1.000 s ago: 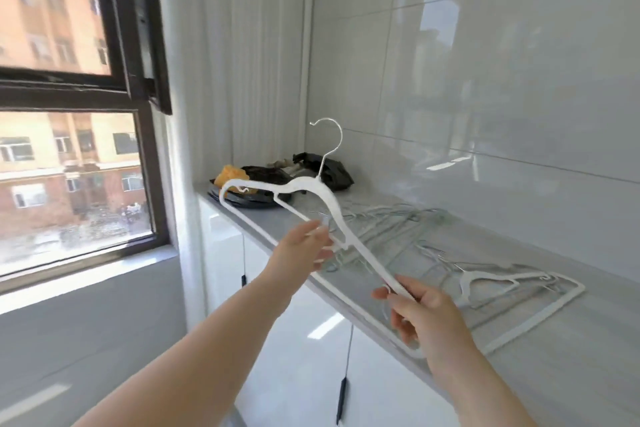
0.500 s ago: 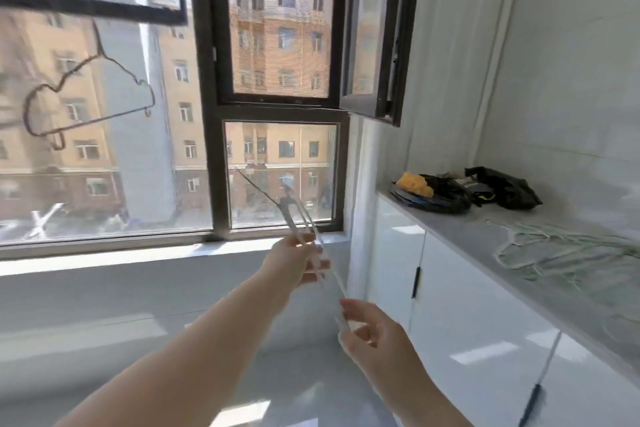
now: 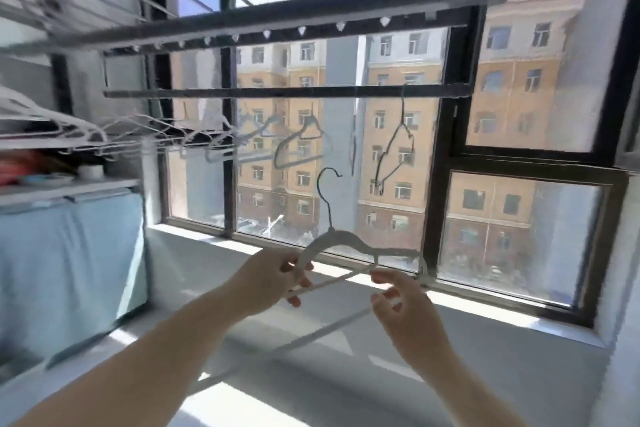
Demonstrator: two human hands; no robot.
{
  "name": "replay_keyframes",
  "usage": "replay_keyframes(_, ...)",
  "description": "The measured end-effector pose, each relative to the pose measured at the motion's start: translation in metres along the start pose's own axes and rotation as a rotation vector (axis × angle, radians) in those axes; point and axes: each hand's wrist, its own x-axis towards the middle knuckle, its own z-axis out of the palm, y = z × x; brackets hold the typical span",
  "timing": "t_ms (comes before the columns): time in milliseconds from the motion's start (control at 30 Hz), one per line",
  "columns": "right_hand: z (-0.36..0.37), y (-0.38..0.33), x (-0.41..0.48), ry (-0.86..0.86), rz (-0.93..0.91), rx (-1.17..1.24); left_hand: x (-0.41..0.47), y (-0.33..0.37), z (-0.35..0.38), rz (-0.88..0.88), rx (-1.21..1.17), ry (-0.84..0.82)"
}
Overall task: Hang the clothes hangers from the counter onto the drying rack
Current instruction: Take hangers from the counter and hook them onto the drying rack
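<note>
Window (image 3: 519, 236) and drying rack (image 3: 287, 92) had replaced the tabletop in my view, left hand (image 3: 266, 274) and right hand (image 3: 401, 305) both gripping the white hanger (image 3: 349, 239), which I judged ready for hooking.

Drying rack (image 3: 287, 92): wire hanger (image 3: 402, 111) hooked on lower bar, toward right. More hangers (image 3: 69, 121) crowded below it at left. Left tabletop (image 3: 69, 185) bore small white container (image 3: 90, 170); other items blurred.

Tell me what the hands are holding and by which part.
One white clothes hanger, held by both hands: the left hand grips its left shoulder end, and the right hand pinches the bottom bar near its right end.
</note>
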Motion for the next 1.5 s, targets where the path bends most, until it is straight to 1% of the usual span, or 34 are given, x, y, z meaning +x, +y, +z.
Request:
replay_keyframes(100,0.036,-0.024,0.038,0.009,-0.165,-0.111,-0.013,-0.025,-0.044,-0.02,0.086,0.1)
replay_keyframes(233,0.077,-0.066,0.086,0.106,-0.347,-0.225,-0.024,-0.048,-0.097,-0.081,0.159,0.199)
replay_keyframes(300,0.098,-0.088,0.11,0.068,-0.447,-0.302,-0.026,-0.052,-0.123,-0.088,0.212,0.253)
replay_keyframes(400,0.126,-0.115,0.144,-0.124,-0.494,-0.269,-0.025,-0.056,-0.158,-0.096,0.23,0.351)
replay_keyframes(500,0.157,-0.134,0.171,-0.238,-0.529,-0.212,-0.027,-0.068,-0.181,-0.126,0.219,0.44)
replay_keyframes(600,0.194,-0.146,0.183,-0.347,-0.524,-0.127,-0.031,-0.09,-0.198,-0.198,0.26,0.505)
replay_keyframes(733,0.246,-0.165,0.191,-0.432,-0.555,-0.092,-0.037,-0.127,-0.232,-0.308,0.35,0.577)
replay_keyframes(933,0.335,-0.217,0.217,-0.437,-0.582,-0.096,-0.035,-0.189,-0.314,-0.302,0.37,0.605)
replay_keyframes(1100,0.394,-0.273,0.241,-0.339,-0.61,-0.18,-0.027,-0.24,-0.398,-0.217,0.376,0.644)
replay_keyframes(1200,0.405,-0.309,0.256,-0.219,-0.642,-0.234,-0.019,-0.262,-0.444,-0.155,0.363,0.688)
replay_keyframes(1267,0.402,-0.329,0.263,-0.127,-0.648,-0.231,-0.011,-0.269,-0.467,-0.123,0.398,0.705)
replay_keyframes(1333,0.393,-0.346,0.267,0.016,-0.678,-0.216,0.0,-0.274,-0.483,-0.083,0.442,0.704)
replay_keyframes(1367,0.388,-0.354,0.268,0.096,-0.723,-0.232,0.006,-0.274,-0.489,-0.065,0.459,0.705)
replay_keyframes(1433,0.38,-0.372,0.27,0.294,-0.919,-0.315,0.018,-0.274,-0.498,-0.032,0.491,0.709)
replay_keyframes(1467,0.376,-0.379,0.272,0.386,-1.026,-0.39,0.023,-0.272,-0.502,-0.017,0.494,0.709)
replay_keyframes(1500,0.373,-0.385,0.276,0.461,-1.09,-0.478,0.027,-0.27,-0.505,-0.004,0.5,0.709)
